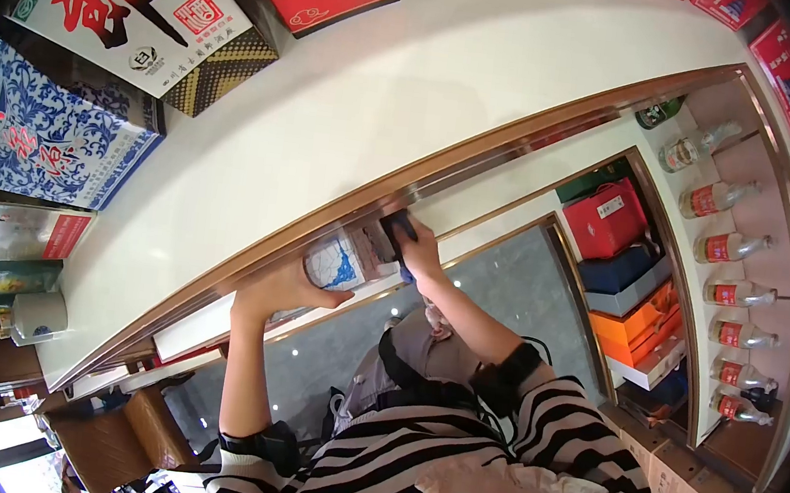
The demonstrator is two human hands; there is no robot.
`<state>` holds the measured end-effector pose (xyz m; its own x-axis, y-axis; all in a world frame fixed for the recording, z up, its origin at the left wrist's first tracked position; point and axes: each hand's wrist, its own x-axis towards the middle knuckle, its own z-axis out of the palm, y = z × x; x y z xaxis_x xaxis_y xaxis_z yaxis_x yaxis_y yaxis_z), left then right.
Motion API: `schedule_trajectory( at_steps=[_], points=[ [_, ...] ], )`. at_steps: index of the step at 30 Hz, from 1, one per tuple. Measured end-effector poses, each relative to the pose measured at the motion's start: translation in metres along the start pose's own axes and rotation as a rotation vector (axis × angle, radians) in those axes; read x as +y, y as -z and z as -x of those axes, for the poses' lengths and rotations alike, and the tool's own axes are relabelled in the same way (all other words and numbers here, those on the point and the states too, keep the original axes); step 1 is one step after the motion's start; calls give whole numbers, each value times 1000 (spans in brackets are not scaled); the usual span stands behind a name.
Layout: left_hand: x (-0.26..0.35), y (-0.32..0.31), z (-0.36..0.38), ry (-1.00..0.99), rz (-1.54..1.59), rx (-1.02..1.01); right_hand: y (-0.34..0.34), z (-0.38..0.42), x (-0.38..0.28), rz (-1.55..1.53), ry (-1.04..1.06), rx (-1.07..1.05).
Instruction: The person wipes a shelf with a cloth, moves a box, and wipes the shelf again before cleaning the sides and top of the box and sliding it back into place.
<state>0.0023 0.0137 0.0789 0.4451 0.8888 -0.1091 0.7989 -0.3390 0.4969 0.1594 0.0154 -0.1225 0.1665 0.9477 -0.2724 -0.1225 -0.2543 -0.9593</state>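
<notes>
My left hand reaches into the shallow space under the counter's front edge. Its thumb stretches out beside a white item with a blue pattern, and the other fingers are partly hidden by the edge. To its right, my right hand is closed around a dark, flat object whose kind I cannot make out. Between the hands, just beyond the patterned item, a pale, clear-looking packet shows in part.
The white counter carries boxes, among them a white one with red lettering and a blue-and-white one. On the right, several glass bottles line a shelf beside a red box. A brown chair stands lower left.
</notes>
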Motion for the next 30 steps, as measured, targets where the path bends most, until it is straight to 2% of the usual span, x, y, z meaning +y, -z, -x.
schedule_trajectory(
  at_steps=[1, 2, 4, 6, 7, 8, 10, 12, 15, 17, 21, 23, 24, 26, 28, 30],
  points=[
    [-1, -1, 0, 3, 4, 3, -2, 9, -36, -168, -46, -33],
    [-3, -2, 0, -6, -7, 14, -3, 20, -68, -163, -47, -37],
    [-6, -3, 2, -16, -19, 26, -6, 34, -110, -82, 286, -83],
    [-7, -2, 1, -43, -8, 26, -19, 38, -108, 61, 607, -30],
    [-5, -1, 1, -48, -6, 30, -26, 42, -103, -9, 507, -57],
    [-3, 0, 0, -40, -3, 17, -29, 38, -94, -5, 512, -56],
    [-2, 0, 0, -35, 4, 8, -31, 28, -68, -42, 312, -33],
    [-5, -1, -2, 67, 26, -88, -32, 19, -47, 25, 322, -24],
    [-3, -1, 0, 72, 9, -51, -30, 12, -22, -6, 274, -17],
    [-4, -1, 0, 68, 48, -52, -22, 9, -6, 207, 396, -14],
    [3, 4, 0, 69, 22, -60, -7, 3, 32, 319, 349, 11],
    [4, 5, 1, 41, 12, -52, 7, -5, 35, 526, 35, -229],
    [3, 4, 2, 52, -12, -46, 8, -7, 25, 527, 40, -215],
    [1, 3, 2, 52, -32, -39, 4, -3, -22, 441, -67, -31],
    [0, 3, 2, 17, -16, -8, -4, 1, -66, 41, 98, -41],
    [-3, 0, 3, 6, -30, 7, -16, 17, -105, -29, 410, -72]
  ],
)
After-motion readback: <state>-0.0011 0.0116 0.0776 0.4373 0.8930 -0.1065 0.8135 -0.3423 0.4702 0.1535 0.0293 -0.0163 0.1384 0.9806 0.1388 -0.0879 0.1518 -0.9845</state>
